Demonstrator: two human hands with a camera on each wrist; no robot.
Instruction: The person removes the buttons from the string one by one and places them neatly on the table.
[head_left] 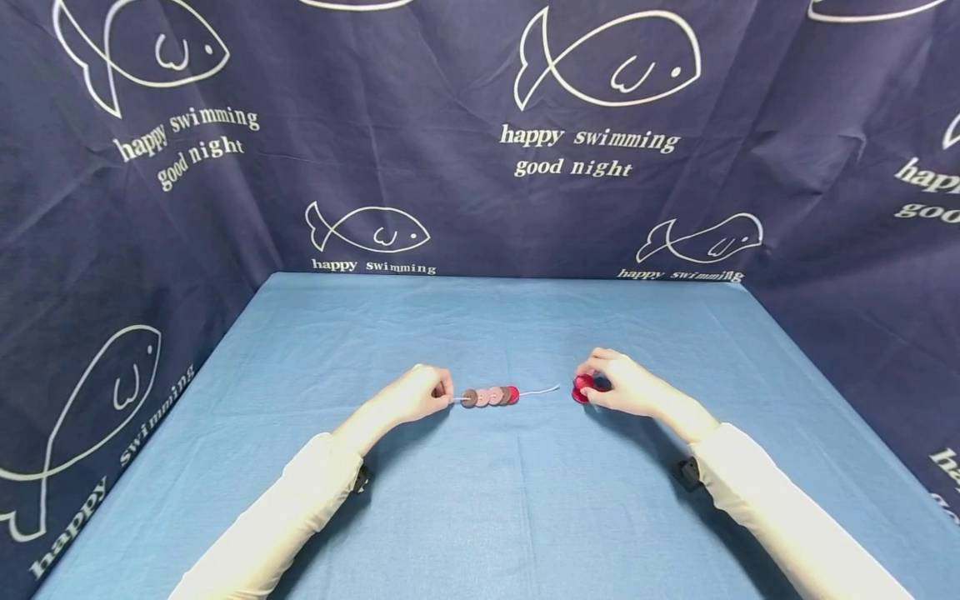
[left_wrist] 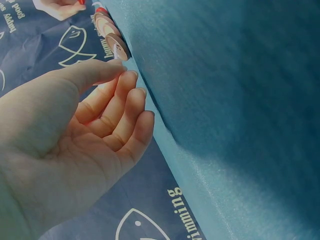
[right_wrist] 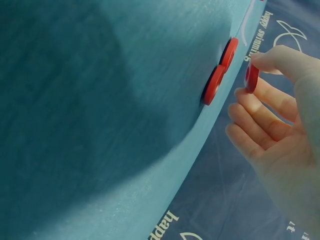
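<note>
A white string (head_left: 540, 391) runs through a row of buttons (head_left: 483, 397), brown, pink and red, lying on the blue cloth. At the row's left end, my left hand (head_left: 423, 393) pinches the string between thumb and forefinger, close to a brown button (left_wrist: 118, 47). The string's free right end points toward my right hand (head_left: 626, 385). Between its thumb and forefinger, that hand holds a red button (right_wrist: 252, 78) by the edge, raised off the cloth. Two more red buttons (right_wrist: 214, 86) lie touching on the cloth just beside the fingers.
Blue cloth (head_left: 465, 517) covers the table, with faint creases. Dark navy curtains (head_left: 450, 100) printed with white fish and lettering stand behind it and along both sides. A small dark device (head_left: 687, 473) sits under the right wrist.
</note>
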